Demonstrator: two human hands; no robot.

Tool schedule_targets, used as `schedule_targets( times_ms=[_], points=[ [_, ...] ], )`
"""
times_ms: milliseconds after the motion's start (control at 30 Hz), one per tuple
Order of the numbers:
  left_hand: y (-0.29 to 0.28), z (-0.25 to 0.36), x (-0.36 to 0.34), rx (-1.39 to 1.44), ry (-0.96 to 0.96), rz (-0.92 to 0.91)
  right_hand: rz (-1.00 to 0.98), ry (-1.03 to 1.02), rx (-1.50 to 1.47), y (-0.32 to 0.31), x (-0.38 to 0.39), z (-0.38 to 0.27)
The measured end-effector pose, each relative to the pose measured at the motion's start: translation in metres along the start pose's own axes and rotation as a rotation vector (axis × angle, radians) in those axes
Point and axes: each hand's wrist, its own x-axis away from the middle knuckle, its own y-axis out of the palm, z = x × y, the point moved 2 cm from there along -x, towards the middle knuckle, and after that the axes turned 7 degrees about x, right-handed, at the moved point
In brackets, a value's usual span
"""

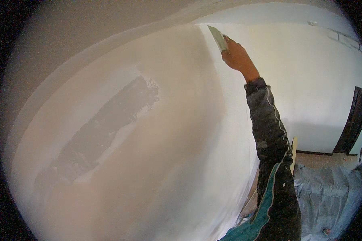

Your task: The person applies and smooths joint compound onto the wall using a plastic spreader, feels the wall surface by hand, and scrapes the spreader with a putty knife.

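Note:
My right hand [238, 60] is raised high, closed around the handle of a flat trowel [217, 39] with a pale, straight-edged blade. The blade is tilted up toward the top of the wall [181, 120], close to the corner line. Whether its edge touches the wall I cannot tell. Lower left on the same wall runs a long grey patch of filler [104, 124] with ragged, whitish borders. My right arm wears a dark sleeve [267, 120] with a teal panel and light specks. My left hand is out of view.
A ceiling [88, 24] curves along the top left. Past my arm stand a white wall [317, 80] and a dark door frame [352, 120]. Crumpled plastic sheeting [330, 197] covers something low at the right. A pale board [294, 150] stands behind my sleeve.

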Motion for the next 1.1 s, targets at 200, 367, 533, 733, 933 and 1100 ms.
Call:
schedule_targets(
  times_ms=[200, 367, 533, 733, 933, 1100],
  points=[
    [-0.017, 0.003, -0.013, -0.011, 0.037, 0.003, -0.095, 0.040, -0.179, 0.044, -0.045, 0.013],
    [-0.007, 0.031, -0.077, 0.027, 0.095, 0.069, -0.120, -0.057, -0.033, 0.028, -0.070, 0.022],
    [0.036, 0.059, -0.154, -0.045, 0.054, 0.021, -0.116, -0.173, -0.030, 0.032, -0.081, 0.018],
    [0.134, 0.112, -0.225, -0.047, 0.032, 0.060, -0.145, -0.363, -0.053, 0.052, -0.068, 0.056],
    [0.215, 0.165, -0.291, 0.072, -0.022, -0.044, -0.136, -0.234, -0.426, 0.099, -0.056, 0.171],
    [0.270, 0.202, -0.350, 0.109, -0.074, -0.001, -0.173, 0.213, -1.046, 0.194, -0.088, 0.303]
  ],
)
